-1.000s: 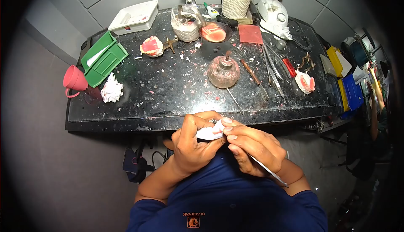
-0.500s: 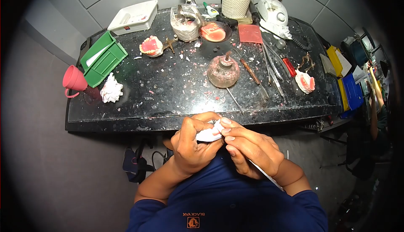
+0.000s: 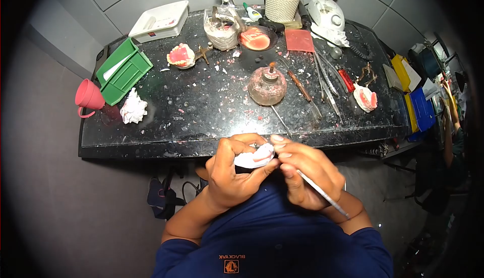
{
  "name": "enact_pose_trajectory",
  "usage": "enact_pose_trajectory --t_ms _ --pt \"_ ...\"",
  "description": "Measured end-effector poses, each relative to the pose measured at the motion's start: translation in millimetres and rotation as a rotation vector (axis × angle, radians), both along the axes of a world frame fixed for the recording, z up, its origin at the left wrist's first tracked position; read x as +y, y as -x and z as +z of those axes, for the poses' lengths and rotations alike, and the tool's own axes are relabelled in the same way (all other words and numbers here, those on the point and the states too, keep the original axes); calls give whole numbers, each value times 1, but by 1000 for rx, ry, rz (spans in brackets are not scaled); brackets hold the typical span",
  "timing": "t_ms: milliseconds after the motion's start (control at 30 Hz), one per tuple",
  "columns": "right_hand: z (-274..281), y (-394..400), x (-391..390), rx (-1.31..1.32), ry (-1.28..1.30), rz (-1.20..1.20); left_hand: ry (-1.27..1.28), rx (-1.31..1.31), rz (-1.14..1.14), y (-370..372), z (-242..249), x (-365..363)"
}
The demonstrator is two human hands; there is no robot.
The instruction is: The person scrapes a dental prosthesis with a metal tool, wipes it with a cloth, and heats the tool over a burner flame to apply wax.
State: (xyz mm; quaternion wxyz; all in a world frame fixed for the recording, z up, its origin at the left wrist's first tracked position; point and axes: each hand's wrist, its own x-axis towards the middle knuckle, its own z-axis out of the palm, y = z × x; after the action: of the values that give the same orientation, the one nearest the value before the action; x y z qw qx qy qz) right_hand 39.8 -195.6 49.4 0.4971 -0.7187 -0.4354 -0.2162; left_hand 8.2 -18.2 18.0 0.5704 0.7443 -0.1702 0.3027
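Observation:
Just off the front edge of the bench, my left hand (image 3: 231, 169) is closed round a white plaster dental model (image 3: 254, 158) with a pinkish patch on it. Close at its right is my right hand (image 3: 311, 173), its fingers curled about a thin metal hand tool (image 3: 325, 195). The tool's shaft slopes down toward my right forearm; its other end is hidden by the fingers. A small gap shows between my right fingertips and the model. Beyond the hands a round glass spirit lamp (image 3: 267, 87) stands on the bench with a small orange flame at its wick.
On the black bench (image 3: 201, 111), strewn with scraps, lie a wax knife (image 3: 302, 89), a pink wax sheet (image 3: 299, 41) and two dental models, one left (image 3: 181, 56), one right (image 3: 365, 98). A pan of pink wax (image 3: 256, 39) sits behind. A green tray (image 3: 123, 73) and pink cup (image 3: 89, 95) stand left.
My right hand has drawn back to the right from the model, and its fingers have loosened. More of the model and of the tool's shaft shows. The left hand has barely moved.

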Motion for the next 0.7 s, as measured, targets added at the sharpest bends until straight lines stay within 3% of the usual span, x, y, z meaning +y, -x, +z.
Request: enact_pose_trajectory --t_ms 33,133,267,333,433,700 --pt "3 0 -2 54 -16 -36 0 0 2 0 0 0" --pt "-7 -7 -5 144 -218 -32 383 254 -293 1 2 2" --pt "-4 -6 -10 259 -305 -57 364 270 -298 0 -5 4" --pt "4 -9 -13 67 -26 -48 301 177 -211 -1 -9 -1" --pt "0 -13 -4 -48 -69 2 463 240 -244 1 -8 -4" --pt "-6 -9 0 114 -155 31 395 233 -255 -3 -4 -1"
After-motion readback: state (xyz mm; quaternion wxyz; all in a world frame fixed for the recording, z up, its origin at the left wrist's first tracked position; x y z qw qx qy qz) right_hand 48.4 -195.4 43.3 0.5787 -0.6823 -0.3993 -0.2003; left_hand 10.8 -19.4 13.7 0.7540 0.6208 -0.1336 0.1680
